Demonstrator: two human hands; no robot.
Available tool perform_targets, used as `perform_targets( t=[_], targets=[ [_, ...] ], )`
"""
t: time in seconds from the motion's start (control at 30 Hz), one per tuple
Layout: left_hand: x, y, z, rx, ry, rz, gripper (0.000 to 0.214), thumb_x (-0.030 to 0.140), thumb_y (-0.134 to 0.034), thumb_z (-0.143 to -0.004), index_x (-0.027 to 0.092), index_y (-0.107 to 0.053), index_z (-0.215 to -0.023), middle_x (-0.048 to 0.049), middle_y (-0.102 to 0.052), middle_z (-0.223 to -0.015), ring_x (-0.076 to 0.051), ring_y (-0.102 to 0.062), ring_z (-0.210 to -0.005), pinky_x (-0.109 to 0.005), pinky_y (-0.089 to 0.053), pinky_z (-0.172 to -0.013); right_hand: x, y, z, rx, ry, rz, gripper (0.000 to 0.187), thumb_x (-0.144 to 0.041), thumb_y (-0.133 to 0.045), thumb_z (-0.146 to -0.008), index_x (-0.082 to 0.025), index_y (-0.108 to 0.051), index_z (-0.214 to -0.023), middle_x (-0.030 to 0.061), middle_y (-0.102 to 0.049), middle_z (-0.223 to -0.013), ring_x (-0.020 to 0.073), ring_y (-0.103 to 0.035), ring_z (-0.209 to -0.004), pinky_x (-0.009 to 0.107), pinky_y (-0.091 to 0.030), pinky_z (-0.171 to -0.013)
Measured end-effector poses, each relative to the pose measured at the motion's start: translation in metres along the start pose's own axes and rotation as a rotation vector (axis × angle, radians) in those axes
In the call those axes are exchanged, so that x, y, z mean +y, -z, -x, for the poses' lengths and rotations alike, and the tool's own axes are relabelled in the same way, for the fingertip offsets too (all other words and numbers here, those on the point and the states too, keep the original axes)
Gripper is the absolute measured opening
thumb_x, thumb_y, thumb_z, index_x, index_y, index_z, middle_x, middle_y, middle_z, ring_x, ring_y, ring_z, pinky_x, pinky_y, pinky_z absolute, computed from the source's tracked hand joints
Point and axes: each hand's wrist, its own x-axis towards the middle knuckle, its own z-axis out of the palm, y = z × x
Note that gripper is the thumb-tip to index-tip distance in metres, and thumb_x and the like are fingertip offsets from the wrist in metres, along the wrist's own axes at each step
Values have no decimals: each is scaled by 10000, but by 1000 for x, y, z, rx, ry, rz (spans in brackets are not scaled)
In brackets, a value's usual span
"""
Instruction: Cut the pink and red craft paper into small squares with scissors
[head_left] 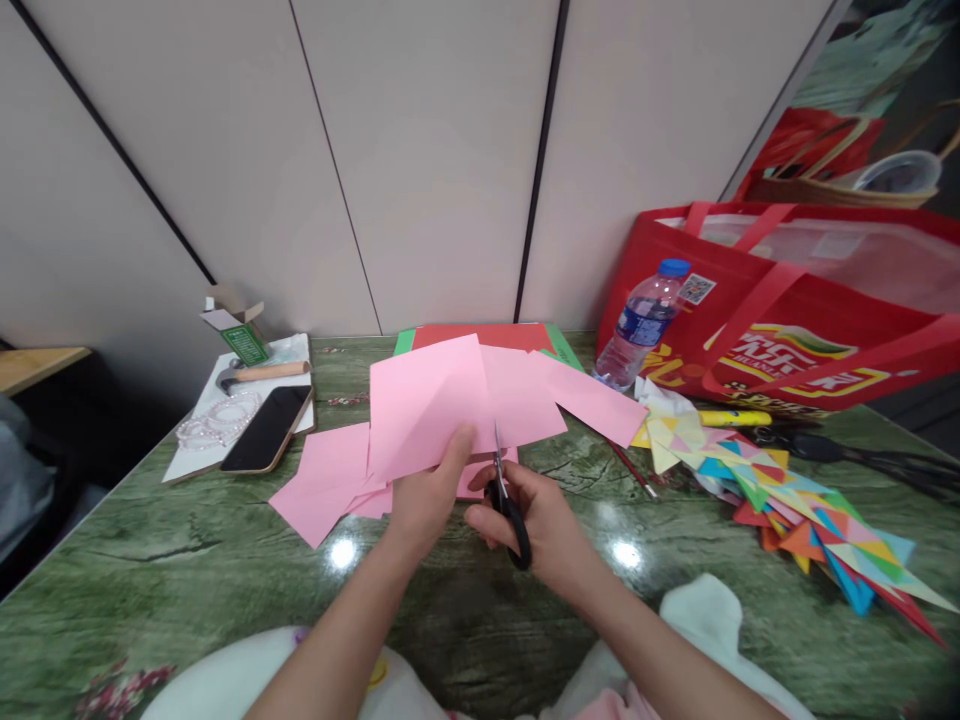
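My left hand (431, 500) grips a sheet of pink paper (427, 400) by its lower edge, thumb on top. In my right hand (551, 530) are black-handled scissors (514, 520), fingers through the loops. Their blades point away from me at the sheet's lower right part, where a line divides the paper. How far the blades have cut I cannot tell. More pink pieces (322, 475) lie on the table to the left, and another pink strip (596, 395) lies to the right. Beneath the held sheet, part of a pink piece shows near the scissors.
Red and green sheets (487, 335) lie at the back. On the left, a white board (187, 465) bears a phone (268, 430), a hammer (270, 373), beads and a small box. On the right are a water bottle (637, 330), a red bag (750, 310) and colourful folded paper (810, 510).
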Motion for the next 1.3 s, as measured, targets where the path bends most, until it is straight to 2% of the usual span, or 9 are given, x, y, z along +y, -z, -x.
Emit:
perform_targets(
  t=[0.1,0.27,0.47,0.87,1.07,1.3],
  targets=[
    [1,1,2,-8,0,-93,346,485,-615,-655,183,-655,-819,-75,-679,-931,-234,-599,-924,-359,-424,-892,0,1,0,20,25,-3,398,-409,-704,-618,-177,-501,-870,-46,-491,-602,97,-442,-519,222,-352,-477],
    [5,1,4,-42,-10,-178,347,448,-602,-676,188,-653,-900,-78,-662,-1002,-243,-569,-999,-375,-392,-930,-2,0,0,56,33,-29,390,-401,-717,-600,-180,-468,-804,-22,-509,-662,111,-467,-571,236,-386,-517],
    [5,0,5,-9,45,-123,343,428,-650,-639,200,-653,-896,-72,-654,-1033,-245,-556,-1031,-365,-385,-945,-7,-2,0,77,12,-30,404,-418,-718,-584,-176,-482,-805,-26,-495,-641,109,-451,-561,234,-374,-509],
    [6,0,6,-12,16,-156,337,418,-634,-661,208,-653,-924,-60,-660,-1020,-238,-570,-1010,-357,-414,-919,-6,-1,1,55,25,-32,437,-452,-691,-605,-161,-500,-869,-50,-440,-583,95,-387,-515,224,-317,-478],
    [5,-1,5,-19,0,-130,283,407,-628,-669,209,-657,-869,-50,-672,-987,-225,-587,-976,-330,-435,-891,-6,-1,1,68,27,-26,417,-452,-689,-607,-167,-503,-848,-50,-450,-578,97,-397,-514,227,-321,-478],
    [5,-1,6,-24,17,-106,306,405,-638,-664,202,-654,-891,-53,-668,-995,-224,-583,-977,-324,-427,-897,-5,-1,1,64,26,-51,380,-412,-692,-621,-166,-497,-835,-51,-462,-583,91,-401,-521,219,-320,-483]
  ],
)
